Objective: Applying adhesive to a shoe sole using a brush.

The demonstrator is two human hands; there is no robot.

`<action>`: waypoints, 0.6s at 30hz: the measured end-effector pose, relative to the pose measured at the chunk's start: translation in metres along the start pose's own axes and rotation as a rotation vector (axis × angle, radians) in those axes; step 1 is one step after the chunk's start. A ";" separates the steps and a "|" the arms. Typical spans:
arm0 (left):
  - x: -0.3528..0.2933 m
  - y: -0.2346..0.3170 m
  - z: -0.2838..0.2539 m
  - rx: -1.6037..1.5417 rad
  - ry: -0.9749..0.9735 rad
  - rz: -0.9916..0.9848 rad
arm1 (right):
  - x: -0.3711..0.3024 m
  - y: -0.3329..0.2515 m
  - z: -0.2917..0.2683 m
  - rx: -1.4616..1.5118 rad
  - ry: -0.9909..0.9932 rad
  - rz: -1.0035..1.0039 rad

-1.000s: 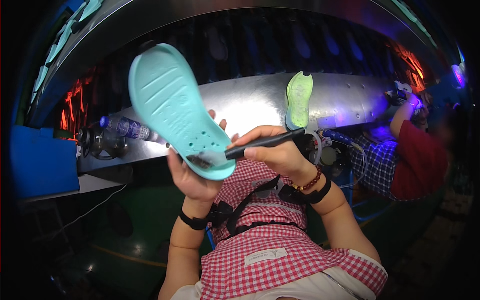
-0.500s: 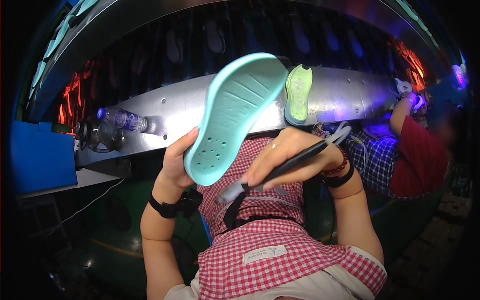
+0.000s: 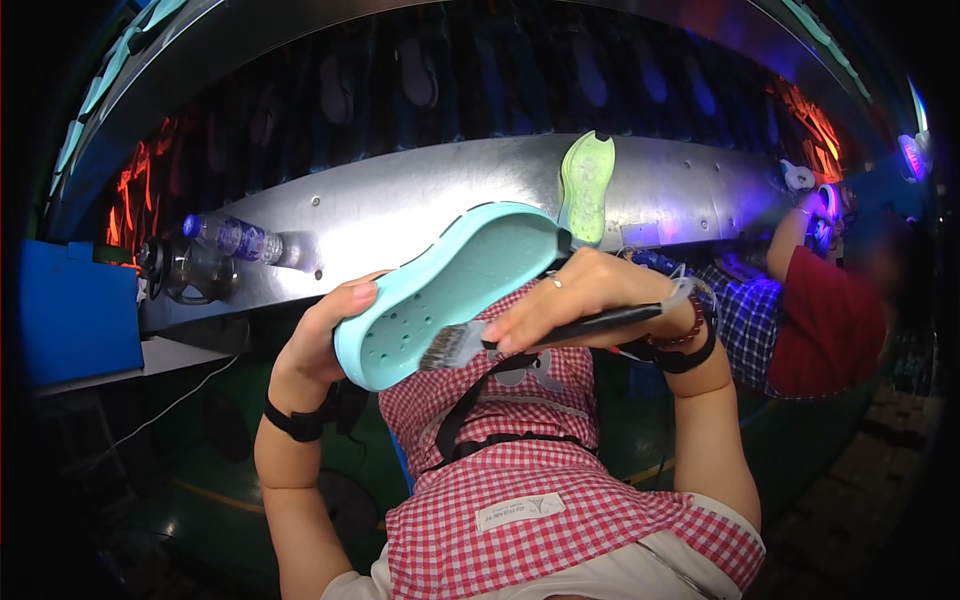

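My left hand is closed on the heel end of a turquoise shoe sole, thumb over its rim. The sole is tilted, its hollow inner side with several small holes facing up. In my right hand is a flat brush with a black handle. Its bristles are at the sole's near rim by the holed end; whether they touch cannot be made out. The toe end of the sole comes close to my right fingers. Beyond it, a pale green and blue sole lies on the metal bench.
A plastic bottle lies on the bench's left, beside a clear dark-lidded jug. A blue box stands far left. Several soles hang in the dark behind the bench, near orange glowing heat. A co-worker in red sits at right.
The sole has come down and tilted flatter, toe end lowered. My right hand has brought the brush up against or close to the sole's near rim.
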State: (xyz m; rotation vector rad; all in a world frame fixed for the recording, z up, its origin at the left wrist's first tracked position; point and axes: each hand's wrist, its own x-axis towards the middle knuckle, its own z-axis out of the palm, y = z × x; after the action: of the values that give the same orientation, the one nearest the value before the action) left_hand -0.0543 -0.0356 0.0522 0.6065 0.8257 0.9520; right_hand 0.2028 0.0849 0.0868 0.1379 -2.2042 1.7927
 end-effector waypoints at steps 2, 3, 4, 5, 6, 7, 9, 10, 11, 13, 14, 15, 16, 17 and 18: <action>-0.008 -0.002 -0.010 -0.036 0.073 0.006 | -0.005 -0.001 -0.005 -0.054 -0.023 -0.030; -0.011 0.000 -0.006 -0.058 0.120 -0.011 | -0.005 0.000 -0.002 -0.078 0.080 -0.037; -0.013 0.001 -0.006 -0.058 0.119 -0.012 | -0.002 0.003 -0.002 -0.128 0.193 -0.075; -0.015 0.001 -0.006 -0.048 0.117 0.028 | -0.001 0.013 0.000 -0.093 0.204 -0.080; -0.015 0.003 -0.006 -0.036 0.114 0.073 | -0.001 0.022 -0.002 -0.060 0.212 -0.089; -0.016 0.008 -0.003 0.099 0.146 0.082 | -0.003 0.021 0.000 -0.077 0.190 -0.067; -0.021 0.007 -0.001 0.181 0.225 0.162 | -0.011 0.012 0.006 -0.122 0.142 -0.006; -0.022 -0.001 -0.005 0.129 0.272 0.231 | -0.014 0.007 0.009 -0.177 0.147 -0.038; -0.022 -0.001 -0.010 -0.209 0.189 0.187 | -0.011 -0.004 0.011 -0.214 0.206 -0.092; -0.017 -0.043 -0.048 -0.037 -0.035 0.581 | -0.008 -0.016 0.016 -0.241 0.315 -0.182; -0.003 -0.068 -0.078 -0.274 -0.013 0.485 | -0.006 -0.018 0.022 -0.215 0.407 -0.145; 0.014 -0.056 -0.050 -0.473 0.029 0.448 | 0.000 -0.011 0.026 -0.197 0.443 -0.058; 0.035 -0.045 -0.017 -0.667 0.058 0.400 | 0.005 0.001 0.029 -0.188 0.491 0.029; 0.045 -0.050 -0.014 -0.600 -0.064 0.404 | 0.007 0.018 0.032 -0.150 0.533 0.159; 0.050 -0.058 -0.011 -0.537 -0.180 0.406 | 0.008 0.032 0.032 -0.124 0.542 0.262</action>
State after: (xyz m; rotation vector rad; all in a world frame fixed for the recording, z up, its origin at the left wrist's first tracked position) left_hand -0.0206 -0.0166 -0.0151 0.3845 0.2610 1.4032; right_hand 0.1817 0.0618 0.0534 -0.6161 -1.9832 1.5618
